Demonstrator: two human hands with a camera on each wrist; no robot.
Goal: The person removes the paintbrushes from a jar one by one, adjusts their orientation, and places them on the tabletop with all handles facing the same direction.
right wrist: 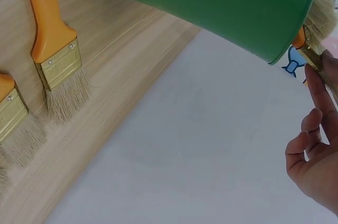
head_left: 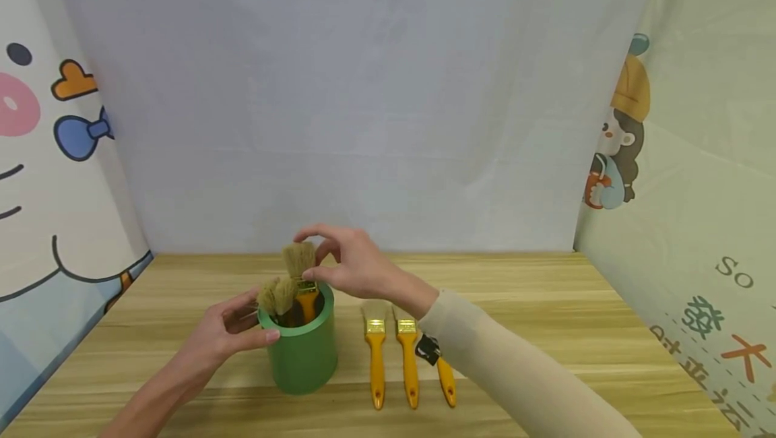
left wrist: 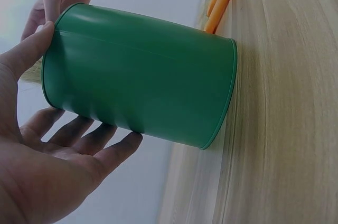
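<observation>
A green cylindrical container (head_left: 303,357) stands upright on the table, and bristle ends of paintbrushes (head_left: 277,295) stick up over its left rim. My left hand (head_left: 221,340) holds it near the top, thumb at the rim and fingers round the far side; the left wrist view shows the fingers (left wrist: 100,142) along its wall. With thumb and index finger, my right hand (head_left: 358,263) pinches another paintbrush (head_left: 300,259) by its metal band. That brush is bristles up, its orange handle down inside the container, where the lower end is hidden.
To the right of the container, a paintbrush (head_left: 376,357), a second paintbrush (head_left: 409,364) and a third paintbrush (head_left: 447,384) lie in a row, handles towards me. My right sleeve partly covers the third. A pale cloth (head_left: 364,121) hangs behind the wooden table (head_left: 533,330).
</observation>
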